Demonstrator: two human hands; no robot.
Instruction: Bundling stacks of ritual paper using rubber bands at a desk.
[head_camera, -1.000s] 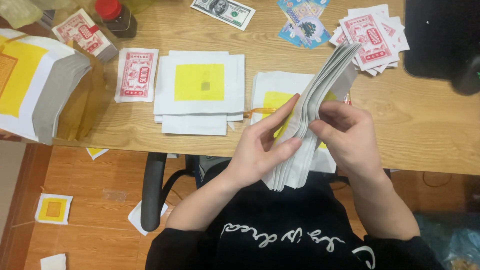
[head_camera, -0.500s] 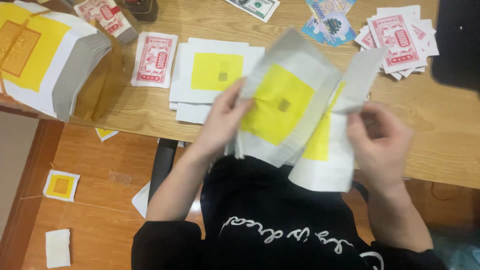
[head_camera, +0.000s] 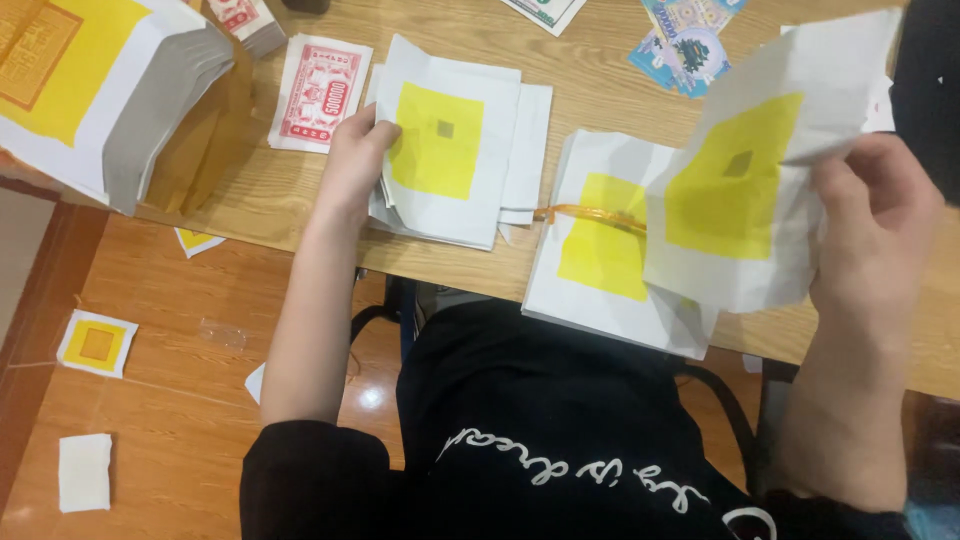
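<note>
My left hand (head_camera: 352, 158) rests on the left edge of a small pile of white paper sheets with yellow squares (head_camera: 450, 150) on the wooden table (head_camera: 590, 95). My right hand (head_camera: 868, 225) holds up a thin bunch of the same yellow-square sheets (head_camera: 760, 175) at the right, above the table edge. Beneath that bunch lies a bundle of the sheets (head_camera: 600, 250) bound with an orange band (head_camera: 590, 214), overhanging the table's front edge.
A thick stack of yellow-square paper (head_camera: 90, 90) stands at the far left. A red printed note (head_camera: 318, 95) lies beside the small pile. Blue printed notes (head_camera: 690, 45) lie at the back. Loose sheets (head_camera: 97, 343) lie on the floor.
My left hand has carried some sheets left and set them on the small pile. My right hand has lifted its bunch up and to the right. The view has shifted.
</note>
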